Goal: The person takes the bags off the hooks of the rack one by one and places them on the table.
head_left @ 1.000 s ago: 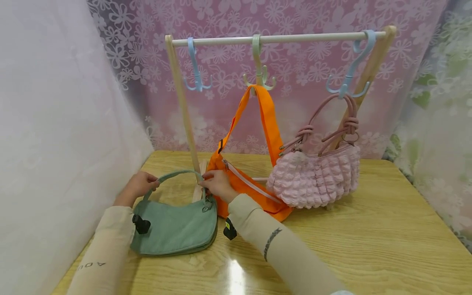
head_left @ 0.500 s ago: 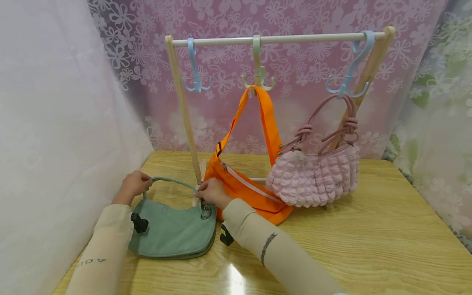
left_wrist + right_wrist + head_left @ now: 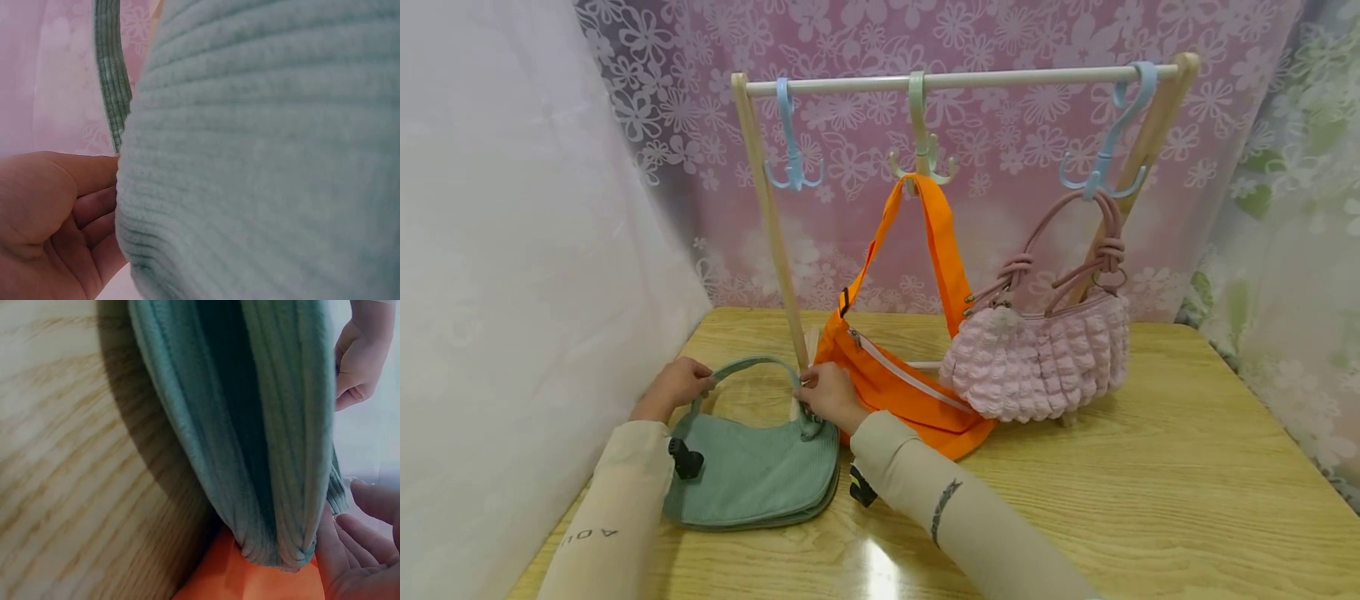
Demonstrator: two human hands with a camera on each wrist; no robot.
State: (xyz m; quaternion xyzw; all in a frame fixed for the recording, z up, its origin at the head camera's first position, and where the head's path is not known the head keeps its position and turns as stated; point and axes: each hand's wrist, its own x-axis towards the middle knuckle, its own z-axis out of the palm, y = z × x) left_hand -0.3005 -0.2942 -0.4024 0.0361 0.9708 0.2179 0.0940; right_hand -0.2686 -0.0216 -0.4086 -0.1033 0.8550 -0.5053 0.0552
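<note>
A green corduroy handbag (image 3: 752,471) rests at the left of the wooden table, its strap arched up above it. My left hand (image 3: 679,385) pinches the strap near its left end. At the strap's right end, by the metal ring, my right hand (image 3: 835,395) grips it between thumb and fingers. In the left wrist view the bag's ribbed side (image 3: 262,144) fills most of the picture and hides the left fingertips. From the right wrist view, the bag's end (image 3: 275,425) shows edge-on, with the right fingers (image 3: 362,544) beside its lower corner.
Behind stands a rack with a white rail (image 3: 985,80). An orange bag (image 3: 910,392) hangs from the green hook (image 3: 919,125), and a pink puffy handbag (image 3: 1037,358) from the right blue hook (image 3: 1108,146). The left blue hook (image 3: 792,142) carries nothing. A white curtain borders the left.
The right hand has moved slightly down and left along the strap toward the ring. The strap dipped, then arched up again; the bag has shifted slightly toward me.
</note>
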